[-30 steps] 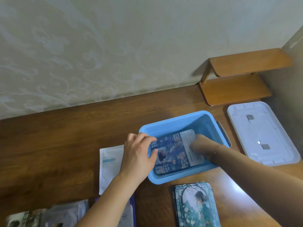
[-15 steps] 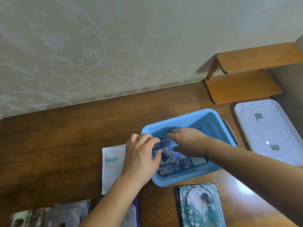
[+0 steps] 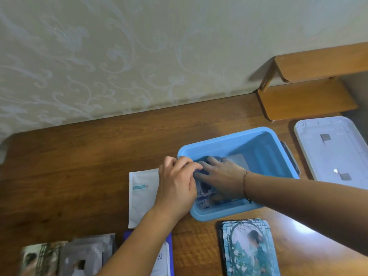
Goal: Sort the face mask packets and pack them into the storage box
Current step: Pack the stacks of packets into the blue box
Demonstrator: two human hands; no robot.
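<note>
Right hand [image 3: 221,177]: shifted leftward, laid flat with fingers spread on dark packet [image 3: 207,198] in blue box [image 3: 264,152]; left hand [image 3: 177,188]: grip curled at the box rim, unchanged.

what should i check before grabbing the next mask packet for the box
1. Packet in the blue storage box lies flat: cannot tell, the right hand covers most of the dark blue packet.
2. Right hand free: not ok, it is in the box with straight fingers pressing on the packet.
3. Left hand free: not ok, its fingers are curled over the box's left rim.
4. Room left in the box: ok, its far end shows bare floor.
5. Next packets within reach: ok, white packet beside the box, teal illustrated packet in front of it.
6. White lid out of the way: ok, right of the box.
</note>
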